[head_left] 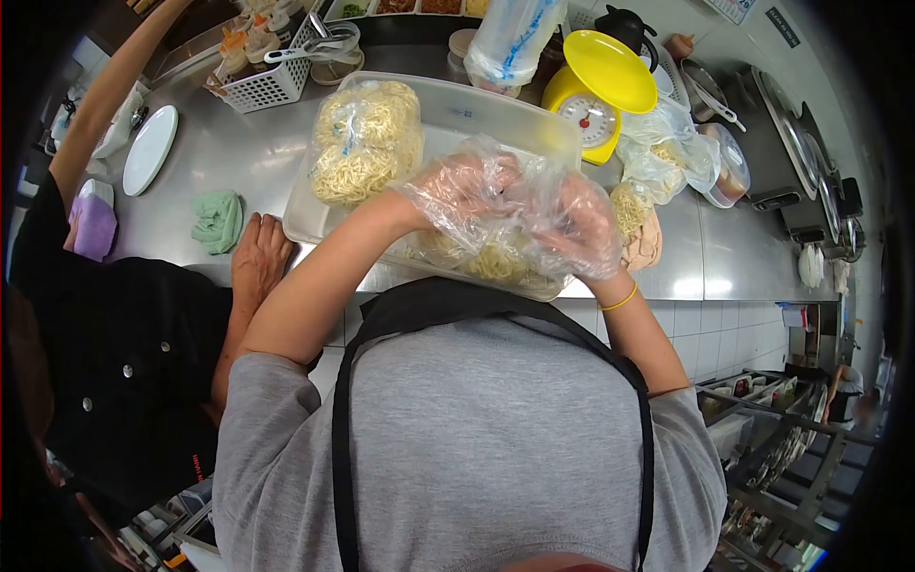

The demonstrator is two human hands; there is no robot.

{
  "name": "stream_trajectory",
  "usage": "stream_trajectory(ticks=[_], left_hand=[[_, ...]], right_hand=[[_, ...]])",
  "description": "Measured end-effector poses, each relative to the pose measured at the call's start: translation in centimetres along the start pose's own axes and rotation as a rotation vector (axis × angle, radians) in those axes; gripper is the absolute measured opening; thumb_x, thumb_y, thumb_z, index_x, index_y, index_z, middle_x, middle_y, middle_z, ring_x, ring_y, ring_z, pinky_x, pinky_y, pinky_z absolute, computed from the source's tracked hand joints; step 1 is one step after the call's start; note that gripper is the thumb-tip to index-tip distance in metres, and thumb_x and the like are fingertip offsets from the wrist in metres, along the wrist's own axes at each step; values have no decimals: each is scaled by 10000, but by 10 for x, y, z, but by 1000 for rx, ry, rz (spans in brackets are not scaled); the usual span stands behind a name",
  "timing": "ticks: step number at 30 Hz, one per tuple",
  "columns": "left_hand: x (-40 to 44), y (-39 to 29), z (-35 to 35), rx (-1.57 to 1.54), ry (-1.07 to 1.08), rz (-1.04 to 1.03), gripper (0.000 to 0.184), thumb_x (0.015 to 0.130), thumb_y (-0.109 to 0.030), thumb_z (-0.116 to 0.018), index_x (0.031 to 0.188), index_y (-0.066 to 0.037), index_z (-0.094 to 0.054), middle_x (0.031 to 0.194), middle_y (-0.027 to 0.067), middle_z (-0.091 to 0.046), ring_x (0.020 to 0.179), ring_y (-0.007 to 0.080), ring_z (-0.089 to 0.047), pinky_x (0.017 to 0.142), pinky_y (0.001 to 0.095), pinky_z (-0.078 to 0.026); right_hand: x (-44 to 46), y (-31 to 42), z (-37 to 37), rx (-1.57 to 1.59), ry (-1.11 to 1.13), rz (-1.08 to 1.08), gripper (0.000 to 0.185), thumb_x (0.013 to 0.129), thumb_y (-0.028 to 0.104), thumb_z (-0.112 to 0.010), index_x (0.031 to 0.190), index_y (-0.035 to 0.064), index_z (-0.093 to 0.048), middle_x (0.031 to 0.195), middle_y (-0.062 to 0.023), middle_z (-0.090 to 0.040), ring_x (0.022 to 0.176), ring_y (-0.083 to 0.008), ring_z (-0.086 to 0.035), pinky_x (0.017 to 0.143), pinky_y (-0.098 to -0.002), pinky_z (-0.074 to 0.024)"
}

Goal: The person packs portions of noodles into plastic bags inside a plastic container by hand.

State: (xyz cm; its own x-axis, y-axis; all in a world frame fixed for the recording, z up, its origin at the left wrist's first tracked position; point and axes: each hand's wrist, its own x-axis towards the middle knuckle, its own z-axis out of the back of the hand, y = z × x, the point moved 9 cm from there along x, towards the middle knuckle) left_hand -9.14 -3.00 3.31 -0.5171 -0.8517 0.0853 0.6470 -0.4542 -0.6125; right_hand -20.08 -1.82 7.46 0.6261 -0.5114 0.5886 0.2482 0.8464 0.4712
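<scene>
Thin clear plastic covers both my hands like loose disposable gloves. My left hand [467, 186] reaches over the plastic tub with its fingers curled. Facing it, my right hand [579, 224] also has bent fingers, and a yellow band circles that wrist. Crumpled clear plastic [519, 214] is gathered between the two hands; whether it is a bag or part of the gloves I cannot make out. Below them, pale noodles [491, 262] lie in the translucent tub [300, 205], partly hidden. A tied clear bag of noodles [367, 143] sits at the tub's left end.
A yellow kitchen scale [586, 124] stands behind the tub, beside more bagged noodles [631, 210]. On the left are a green cloth [217, 221], a white plate [151, 151] and a white basket [272, 91]. A co-worker's hand [259, 255] rests on the counter edge.
</scene>
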Motion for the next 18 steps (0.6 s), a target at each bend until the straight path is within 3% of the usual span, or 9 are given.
stream_trajectory(ticks=[2, 5, 7, 11, 16, 18], left_hand=[[1, 0, -4, 8, 48, 9, 333, 825, -317, -529, 1069, -92, -535, 1192, 107, -477, 1018, 304, -504, 893, 357, -402], [0, -4, 5, -127, -53, -37, 275, 818, -276, -550, 1003, -73, -559, 1087, 105, -518, 960, 285, -525, 854, 350, -415], [2, -7, 6, -173, -32, -61, 230, 803, -238, -570, 946, -57, -567, 996, 97, -529, 906, 261, -530, 807, 342, -419], [4, -6, 3, -200, -62, -154, 224, 794, -226, -574, 930, -51, -553, 965, 89, -523, 875, 248, -528, 773, 336, -416], [8, 0, 2, -74, -72, -39, 217, 799, -234, -571, 895, -44, -529, 914, 85, -512, 842, 241, -524, 762, 339, -413], [4, 2, 3, -183, -74, -55, 241, 805, -263, -572, 922, -54, -546, 968, 88, -520, 881, 239, -525, 788, 339, -412]], right_hand=[[-1, -23, -7, 242, 95, -174, 239, 638, 80, -690, 847, 43, -580, 767, -99, -526, 694, -263, -516, 650, -352, -429], [-3, -40, -13, 418, 113, -344, 278, 641, 91, -707, 890, 40, -594, 818, -80, -566, 717, -209, -542, 676, -312, -439], [-4, -45, -16, 445, 155, -426, 285, 644, 98, -713, 899, 41, -599, 836, -65, -579, 734, -178, -545, 690, -292, -440], [-2, -45, -24, 620, 273, -623, 243, 676, 120, -715, 880, 42, -607, 837, -20, -593, 768, -106, -534, 713, -263, -442], [-2, -50, -25, 615, 299, -665, 209, 692, 111, -708, 861, 42, -607, 825, -10, -593, 753, -93, -528, 711, -259, -444], [-3, -50, -24, 575, 298, -637, 202, 694, 106, -707, 856, 42, -607, 821, -10, -594, 747, -92, -528, 710, -255, -444]])
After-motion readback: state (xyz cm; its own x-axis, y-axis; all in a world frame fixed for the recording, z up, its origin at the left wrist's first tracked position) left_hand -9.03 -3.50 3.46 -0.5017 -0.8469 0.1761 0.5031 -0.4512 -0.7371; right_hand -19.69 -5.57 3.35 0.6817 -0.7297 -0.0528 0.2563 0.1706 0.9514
